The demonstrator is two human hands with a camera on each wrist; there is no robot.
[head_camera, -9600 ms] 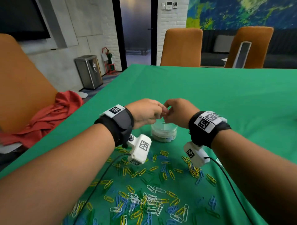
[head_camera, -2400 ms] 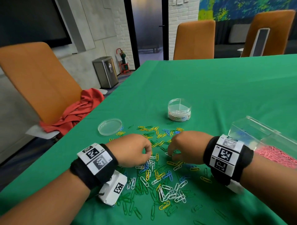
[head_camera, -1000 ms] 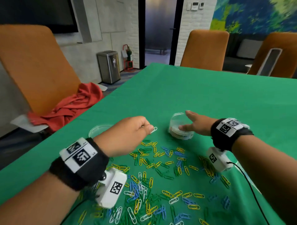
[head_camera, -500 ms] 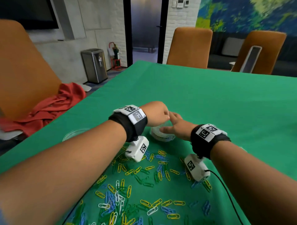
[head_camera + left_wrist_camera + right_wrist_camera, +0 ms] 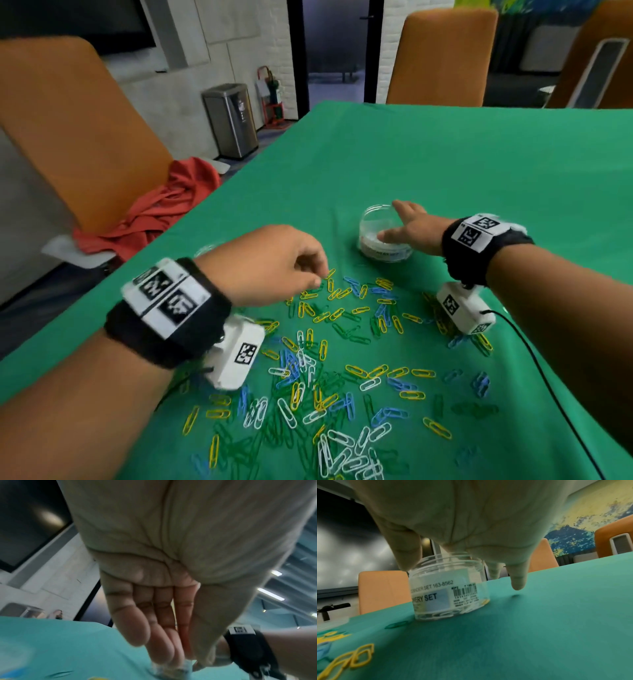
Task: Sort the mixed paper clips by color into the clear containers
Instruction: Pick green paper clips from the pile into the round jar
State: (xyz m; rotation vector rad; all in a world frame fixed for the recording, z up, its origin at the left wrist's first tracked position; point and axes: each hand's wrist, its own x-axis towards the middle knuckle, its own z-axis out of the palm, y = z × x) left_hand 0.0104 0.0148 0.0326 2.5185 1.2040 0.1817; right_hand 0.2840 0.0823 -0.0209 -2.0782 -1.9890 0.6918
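Mixed yellow, green, blue and white paper clips [image 5: 325, 377] lie scattered on the green table cloth [image 5: 445, 164]. A round clear jar [image 5: 380, 248] stands beyond them, with pale clips on its bottom [image 5: 436, 614]. My right hand [image 5: 390, 221] lies over its mouth with straight fingers. The thumb [image 5: 404, 555] touches the left rim and the little finger [image 5: 517, 580] points down beside the jar. My left hand [image 5: 318, 279] reaches down at the far edge of the pile, with fingertips [image 5: 164, 654] and thumb close together by a yellow clip [image 5: 331, 274]. Nothing is clearly between them.
The jar's clear lid [image 5: 205, 248] peeks out behind my left hand. A red cloth [image 5: 150, 212] lies on the orange chair [image 5: 68, 130] at the left. More orange chairs stand at the far edge. A black cable [image 5: 548, 377] runs across the cloth at the right.
My left hand has come back from over the jar, down and left to the edge of the clip pile. The right hand stays on the jar.
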